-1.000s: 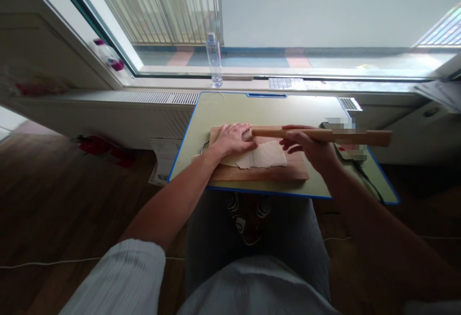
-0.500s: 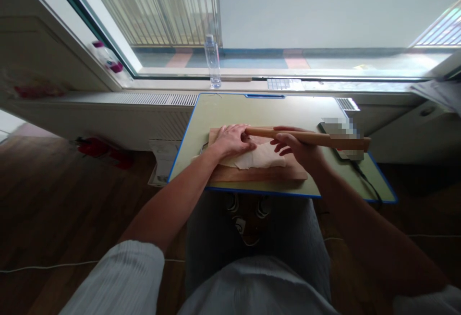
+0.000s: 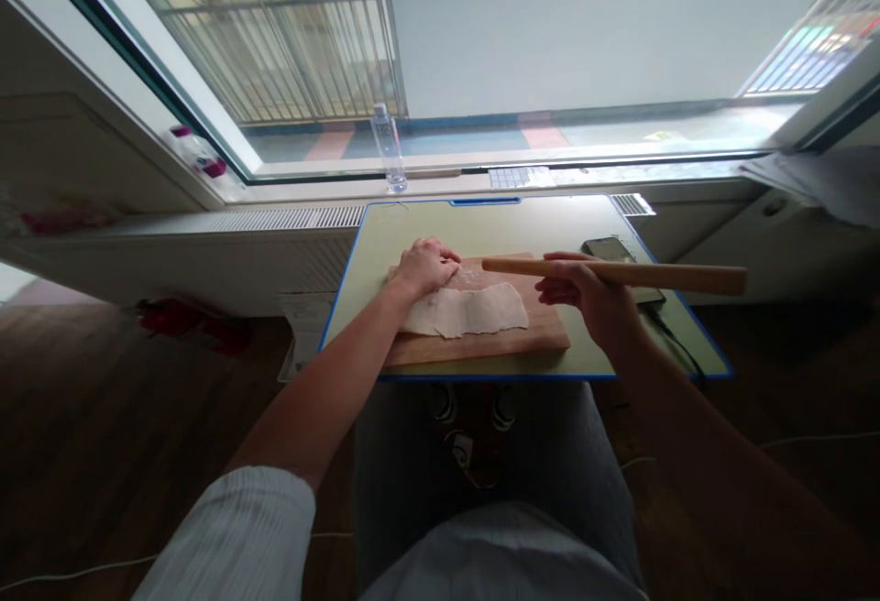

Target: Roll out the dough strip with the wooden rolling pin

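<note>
Dough sheet [image 3: 485, 311] on wooden cutting board [image 3: 481, 350], presumably for firm backing; left hand [image 3: 426, 267] at ten o'clock, fingers curled (grasp, if any, hidden); rolling pin [image 3: 677, 278] gripped by right hand [image 3: 588, 289], tip toward nine.

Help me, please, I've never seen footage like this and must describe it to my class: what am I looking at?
There is no machine here, just a person's own two hands. One camera, worn on the person's head, looks forward and down, so the arms reach away from you.

On the table lies a wooden board with a pale, flat sheet that looks like dough. A phone-like device lies towards the right. Beyond, a clear bottle stands by the window.

The right hand holds a wooden rolling pin. The left hand is at the sheet's far edge; whether anything is under its fingers is hidden.
</note>
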